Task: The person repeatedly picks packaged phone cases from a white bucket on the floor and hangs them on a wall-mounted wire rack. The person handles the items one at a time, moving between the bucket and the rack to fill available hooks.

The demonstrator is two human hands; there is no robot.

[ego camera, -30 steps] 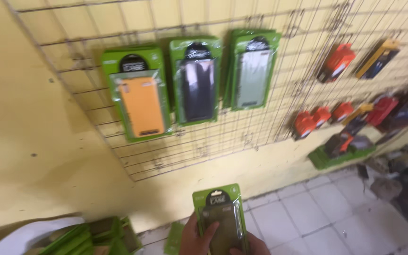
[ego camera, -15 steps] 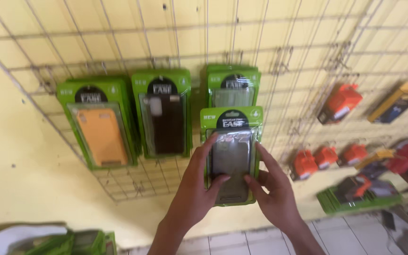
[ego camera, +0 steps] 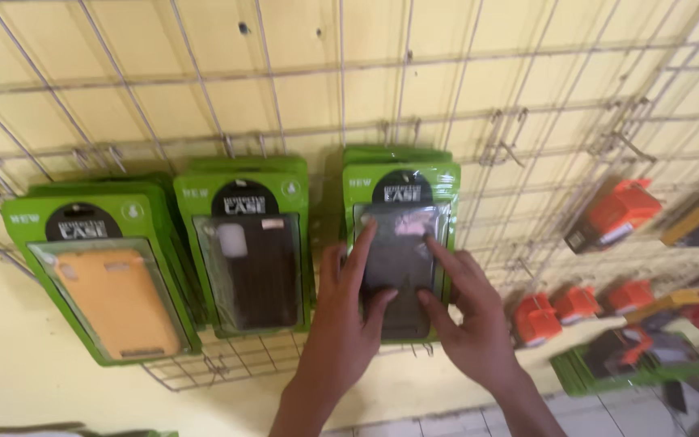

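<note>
Head view: both open hands, left hand (ego camera: 348, 324) and right hand (ego camera: 467, 324), press flat on the hanging green case pack (ego camera: 400, 202).

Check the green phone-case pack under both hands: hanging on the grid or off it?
Hanging: the pack sits flat against the wire grid, fronting a stack.

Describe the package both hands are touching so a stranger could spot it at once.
On the wire grid against the yellow wall hang three green phone-case packs in a row. It is the rightmost pack, under the left hand and right hand; it holds a dark case, beside the orange-case pack.
</note>
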